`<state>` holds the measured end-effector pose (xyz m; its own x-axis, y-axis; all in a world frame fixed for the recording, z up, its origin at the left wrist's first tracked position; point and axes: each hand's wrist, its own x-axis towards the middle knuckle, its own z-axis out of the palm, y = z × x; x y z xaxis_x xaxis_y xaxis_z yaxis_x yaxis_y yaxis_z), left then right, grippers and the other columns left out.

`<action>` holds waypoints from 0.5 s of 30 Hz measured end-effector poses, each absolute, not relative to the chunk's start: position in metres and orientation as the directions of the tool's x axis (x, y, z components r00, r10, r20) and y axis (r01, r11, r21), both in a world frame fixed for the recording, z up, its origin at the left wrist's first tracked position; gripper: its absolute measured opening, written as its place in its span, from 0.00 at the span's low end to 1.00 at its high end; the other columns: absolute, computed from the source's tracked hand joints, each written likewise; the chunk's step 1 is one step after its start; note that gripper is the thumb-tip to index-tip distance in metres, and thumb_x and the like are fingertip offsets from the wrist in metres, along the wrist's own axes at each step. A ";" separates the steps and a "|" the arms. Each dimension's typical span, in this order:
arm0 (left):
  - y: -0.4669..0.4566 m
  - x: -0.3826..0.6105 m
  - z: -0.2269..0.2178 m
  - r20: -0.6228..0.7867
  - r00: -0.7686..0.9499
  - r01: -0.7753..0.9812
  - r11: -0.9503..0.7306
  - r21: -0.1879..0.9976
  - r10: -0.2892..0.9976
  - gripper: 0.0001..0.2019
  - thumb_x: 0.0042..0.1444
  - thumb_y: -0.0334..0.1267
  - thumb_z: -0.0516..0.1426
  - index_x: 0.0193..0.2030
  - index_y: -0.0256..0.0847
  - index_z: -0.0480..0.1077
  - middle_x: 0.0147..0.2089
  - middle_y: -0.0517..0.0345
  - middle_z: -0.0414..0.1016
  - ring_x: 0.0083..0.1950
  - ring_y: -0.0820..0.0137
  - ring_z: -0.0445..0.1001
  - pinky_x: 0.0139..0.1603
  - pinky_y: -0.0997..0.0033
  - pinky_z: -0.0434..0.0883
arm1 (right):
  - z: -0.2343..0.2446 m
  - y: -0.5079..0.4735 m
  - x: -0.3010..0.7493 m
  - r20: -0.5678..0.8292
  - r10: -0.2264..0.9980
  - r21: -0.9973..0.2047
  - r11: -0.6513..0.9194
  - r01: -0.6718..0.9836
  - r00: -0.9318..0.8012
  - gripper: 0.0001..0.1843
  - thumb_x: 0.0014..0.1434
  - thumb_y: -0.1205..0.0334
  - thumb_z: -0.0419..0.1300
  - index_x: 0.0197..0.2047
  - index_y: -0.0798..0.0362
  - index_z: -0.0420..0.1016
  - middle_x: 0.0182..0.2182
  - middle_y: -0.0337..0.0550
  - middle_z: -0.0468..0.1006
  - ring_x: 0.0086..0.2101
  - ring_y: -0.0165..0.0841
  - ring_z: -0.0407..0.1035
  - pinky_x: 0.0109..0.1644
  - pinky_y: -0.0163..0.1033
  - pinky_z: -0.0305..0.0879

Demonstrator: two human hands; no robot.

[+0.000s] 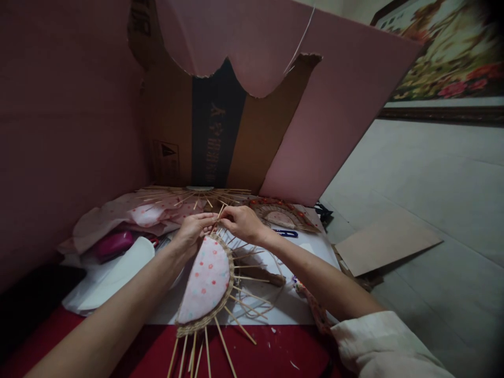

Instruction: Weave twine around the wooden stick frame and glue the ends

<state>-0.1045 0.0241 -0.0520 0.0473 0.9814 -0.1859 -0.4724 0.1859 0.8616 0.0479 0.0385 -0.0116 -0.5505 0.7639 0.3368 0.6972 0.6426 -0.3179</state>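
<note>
A half-round piece covered in pale pink flowered cloth (207, 278) lies tilted below my hands, its curved edge bound with braided twine (231, 278). Thin wooden sticks (244, 300) fan out from that edge. At its upper end, my left hand (193, 230) is closed round a stick, fingertips pressed together. My right hand (243, 224) pinches at the same stick from the other side; its fingers hide whether twine is held there too. Loose pale cord (260, 307) lies under the sticks on the right.
A pink cardboard box (291, 147) rises behind. Another stick fan (197, 197) lies at the back, with a finished-looking fan (280, 215) to its right. A blue cutter (285, 233), white half-round card (118, 273), magenta object (115, 244) and pink cloth (102, 215) lie around.
</note>
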 end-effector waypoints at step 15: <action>0.023 -0.107 -0.052 -0.207 0.103 -0.531 0.229 0.816 0.973 0.07 0.46 0.20 0.60 0.31 0.32 0.74 0.25 0.55 0.76 0.22 0.75 0.72 0.23 0.78 0.69 | -0.019 0.039 0.051 0.469 0.693 -0.268 0.703 0.659 -0.548 0.10 0.53 0.72 0.56 0.36 0.51 0.74 0.34 0.39 0.76 0.35 0.32 0.70 0.38 0.33 0.61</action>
<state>-0.1067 0.0228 -0.0524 0.1026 0.9730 -0.2065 -0.5308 0.2291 0.8159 0.0507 0.0391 -0.0188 -0.5483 0.6926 0.4688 0.6587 0.7030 -0.2683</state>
